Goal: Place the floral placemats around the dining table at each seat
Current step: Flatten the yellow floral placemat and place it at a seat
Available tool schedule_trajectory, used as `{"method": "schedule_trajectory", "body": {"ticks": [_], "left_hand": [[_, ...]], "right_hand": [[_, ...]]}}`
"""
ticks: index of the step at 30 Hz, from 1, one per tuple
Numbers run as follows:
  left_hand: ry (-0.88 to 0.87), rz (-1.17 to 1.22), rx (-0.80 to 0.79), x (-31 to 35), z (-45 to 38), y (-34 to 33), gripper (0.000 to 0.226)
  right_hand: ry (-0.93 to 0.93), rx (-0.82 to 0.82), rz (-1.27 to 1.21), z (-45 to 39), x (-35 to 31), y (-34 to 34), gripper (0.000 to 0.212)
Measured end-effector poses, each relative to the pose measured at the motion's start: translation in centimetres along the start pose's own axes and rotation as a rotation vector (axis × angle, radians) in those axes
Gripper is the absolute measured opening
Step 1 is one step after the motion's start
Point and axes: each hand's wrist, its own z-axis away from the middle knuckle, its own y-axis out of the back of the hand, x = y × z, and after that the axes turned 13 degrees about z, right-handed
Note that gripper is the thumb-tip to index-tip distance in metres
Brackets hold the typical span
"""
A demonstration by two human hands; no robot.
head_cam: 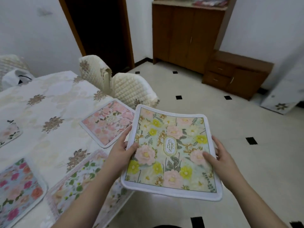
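Observation:
A green and yellow floral placemat [171,150] with a white border hangs in the air off the table's right edge. My left hand [120,153] grips its left side, thumb on top. My right hand [218,159] grips its right side. On the dining table [49,102] lies a pink floral placemat [107,123] near the right edge. A blue placemat [18,190] with red flowers lies at the near left. Part of another placemat [9,133] shows at the far left edge.
Two chairs with quilted cream covers [133,88] stand at the table's right side, a third at the far left. A white bag [15,77] sits at the far end. Brown wooden cabinets [189,37] line the back wall. The tiled floor spreads to the right.

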Motion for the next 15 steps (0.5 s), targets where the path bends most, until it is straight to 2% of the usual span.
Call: {"method": "schedule_trajectory", "body": {"ticks": [7,15], "left_hand": [[-0.036,-0.016,-0.095,1.6,-1.7,-9.4,0.060],[-0.042,0.036,-0.145,2.6,-3.3,-16.3,0.057]], "right_hand": [[-0.018,0.122,-0.093,0.1,2.6,8.8,0.064],[-0.014,0.202,-0.147,-0.3,3.1,15.3,0.063]]}}
